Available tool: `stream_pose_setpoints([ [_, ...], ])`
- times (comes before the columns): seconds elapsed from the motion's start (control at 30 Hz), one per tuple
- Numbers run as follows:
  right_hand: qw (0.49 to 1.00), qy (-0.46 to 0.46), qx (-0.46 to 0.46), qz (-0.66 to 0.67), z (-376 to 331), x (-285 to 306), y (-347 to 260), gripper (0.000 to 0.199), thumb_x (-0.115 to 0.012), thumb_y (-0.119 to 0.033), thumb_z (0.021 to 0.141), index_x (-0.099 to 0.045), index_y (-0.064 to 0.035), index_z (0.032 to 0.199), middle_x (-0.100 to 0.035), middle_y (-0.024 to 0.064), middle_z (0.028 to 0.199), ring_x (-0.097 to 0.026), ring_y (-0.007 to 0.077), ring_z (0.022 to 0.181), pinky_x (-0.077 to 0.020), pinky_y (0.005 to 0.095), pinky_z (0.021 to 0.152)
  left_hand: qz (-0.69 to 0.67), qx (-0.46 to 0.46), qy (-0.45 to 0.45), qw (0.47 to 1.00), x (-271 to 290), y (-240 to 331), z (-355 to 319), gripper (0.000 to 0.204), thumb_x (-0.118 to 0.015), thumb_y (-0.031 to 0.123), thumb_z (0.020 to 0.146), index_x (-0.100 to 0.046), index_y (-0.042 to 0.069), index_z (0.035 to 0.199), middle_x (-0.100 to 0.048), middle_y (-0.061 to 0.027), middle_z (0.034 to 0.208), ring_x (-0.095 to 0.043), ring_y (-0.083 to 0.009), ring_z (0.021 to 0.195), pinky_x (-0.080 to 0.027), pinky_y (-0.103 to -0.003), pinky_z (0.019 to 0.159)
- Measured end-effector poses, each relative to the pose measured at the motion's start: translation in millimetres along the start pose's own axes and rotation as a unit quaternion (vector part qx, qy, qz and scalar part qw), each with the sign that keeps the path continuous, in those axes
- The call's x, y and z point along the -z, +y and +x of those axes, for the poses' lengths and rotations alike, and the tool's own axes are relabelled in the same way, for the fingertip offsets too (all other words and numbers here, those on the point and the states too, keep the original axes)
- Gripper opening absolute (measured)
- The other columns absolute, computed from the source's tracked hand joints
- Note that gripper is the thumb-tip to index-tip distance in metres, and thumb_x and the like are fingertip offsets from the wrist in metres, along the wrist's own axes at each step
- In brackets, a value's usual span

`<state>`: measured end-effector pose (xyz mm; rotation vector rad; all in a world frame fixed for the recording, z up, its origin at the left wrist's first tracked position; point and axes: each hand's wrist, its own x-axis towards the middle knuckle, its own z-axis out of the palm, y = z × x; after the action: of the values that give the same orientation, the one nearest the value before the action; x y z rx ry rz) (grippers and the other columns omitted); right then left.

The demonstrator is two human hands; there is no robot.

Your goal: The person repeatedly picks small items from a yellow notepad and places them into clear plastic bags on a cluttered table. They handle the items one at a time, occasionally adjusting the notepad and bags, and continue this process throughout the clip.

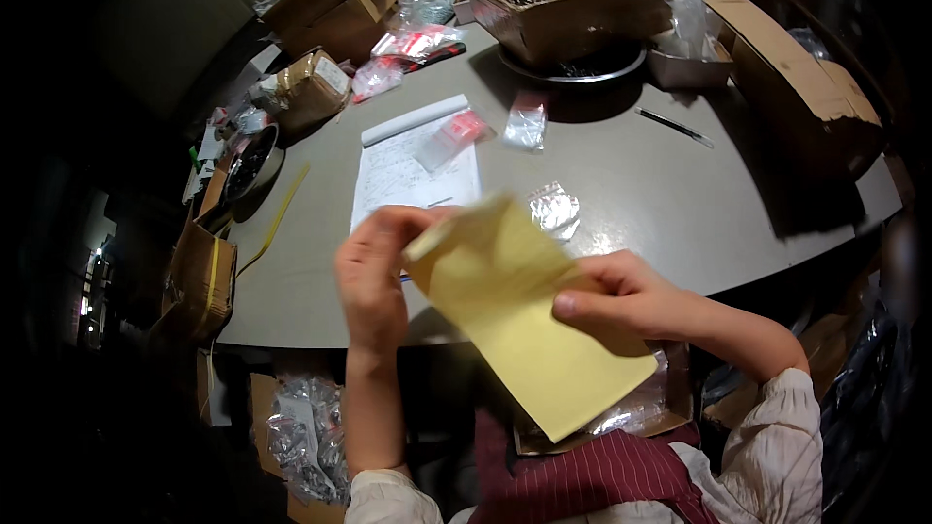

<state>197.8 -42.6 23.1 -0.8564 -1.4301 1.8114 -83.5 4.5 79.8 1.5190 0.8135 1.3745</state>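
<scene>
A flat yellow envelope is held slanted in front of my body, above the table's near edge. My right hand grips its right side, thumb on top and the fingers partly behind it. At its upper left corner my left hand is closed on the edge, with the fingertips partly hidden. The envelope's upper end is blurred. Just beyond it lies a small clear plastic bag. Behind my left hand rests a writing pad with handwriting, and a clear bag with a red band lies on it.
Beyond the pad are another clear bag and a black pen. A large cardboard box sits over a metal bowl. Another carton stands right. Left are a wrapped parcel and a yellow strap.
</scene>
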Motion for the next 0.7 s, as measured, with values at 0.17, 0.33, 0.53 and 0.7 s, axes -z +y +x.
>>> stream_pose_setpoints([
  [0.17,0.941,-0.026,0.324,-0.096,-0.1,19.7,-42.8,0.043,-0.055,0.003,0.090,-0.073,-0.0012,0.129,-0.073,0.0152,0.131,-0.066,0.0250,0.123,-0.0493,0.0398,0.109,-0.129,0.138,0.046,0.981,40.8,-3.4,-2.2,0.066,-0.032,0.052,0.114,-0.070,-0.001,0.104,-0.074,-0.0125,0.089,-0.072,-0.0234,0.079,-0.058,-0.035,0.077],
  [0.33,0.830,-0.072,0.427,-0.352,6.5,31.6,-54.2,0.049,-0.046,-0.020,0.087,-0.084,-0.0088,0.115,-0.064,0.0227,0.143,-0.049,0.0348,0.134,-0.0351,0.0473,0.116,-0.150,0.283,-0.144,0.936,7.1,-9.3,-29.9,0.070,-0.031,0.052,0.114,-0.066,-0.007,0.127,-0.073,-0.0162,0.121,-0.069,-0.0219,0.115,-0.050,-0.035,0.103],
  [0.53,0.879,-0.123,0.371,-0.273,11.0,31.8,-47.6,0.067,-0.058,-0.024,0.073,-0.070,-0.0098,0.137,-0.043,0.0250,0.163,-0.040,0.0436,0.148,-0.0255,0.0566,0.123,-0.178,0.211,-0.202,0.940,-8.8,9.5,-31.5,0.051,-0.065,0.015,0.103,-0.051,-0.008,0.147,-0.064,-0.0159,0.140,-0.062,-0.0234,0.129,-0.045,-0.038,0.113],
  [0.7,0.835,-0.090,0.355,-0.410,7.6,21.7,-73.2,0.076,-0.074,-0.029,0.087,-0.050,-0.0026,0.155,-0.032,0.0302,0.166,-0.036,0.0471,0.151,-0.0316,0.0556,0.121,-0.112,0.242,-0.185,0.946,-20.4,16.3,-48.3,0.048,-0.062,0.015,0.106,-0.051,-0.007,0.147,-0.064,-0.0149,0.140,-0.061,-0.0199,0.127,-0.048,-0.035,0.109],
])
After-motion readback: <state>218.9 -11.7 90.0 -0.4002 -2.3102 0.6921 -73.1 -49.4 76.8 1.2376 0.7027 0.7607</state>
